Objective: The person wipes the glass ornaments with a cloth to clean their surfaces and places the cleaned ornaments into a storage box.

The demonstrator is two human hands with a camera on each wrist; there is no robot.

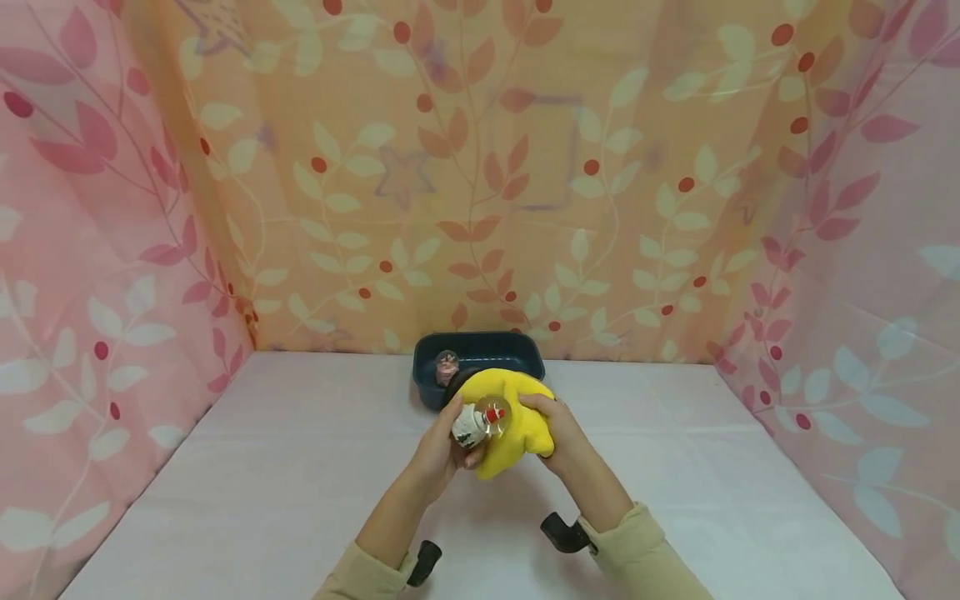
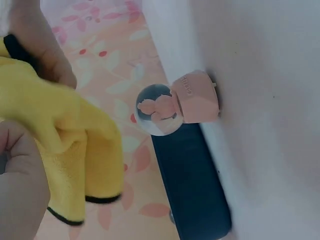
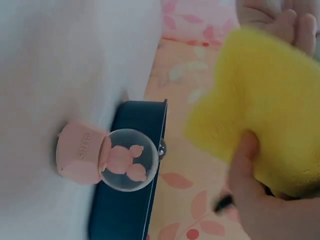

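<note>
My left hand [image 1: 438, 450] grips a snow globe [image 1: 471, 425] by its white base, its clear ball with a red figure inside tilted to the right. A yellow cloth [image 1: 517, 417] with black edging [image 2: 102, 199] hangs bunched behind and around that globe. My right hand [image 1: 558, 429] pinches the cloth, thumb on top, in the right wrist view. Beyond the hands, a pink snow globe [image 2: 195, 97] with a round-eared figure stands upright on the table. In the head view the cloth and hands hide it.
A dark blue tray [image 1: 517, 337] stands at the back of the table [image 1: 315, 467], behind the pink globe. Another small globe [image 1: 447, 367] sits inside its left end. Patterned fabric walls [image 1: 480, 167] enclose the back and both sides.
</note>
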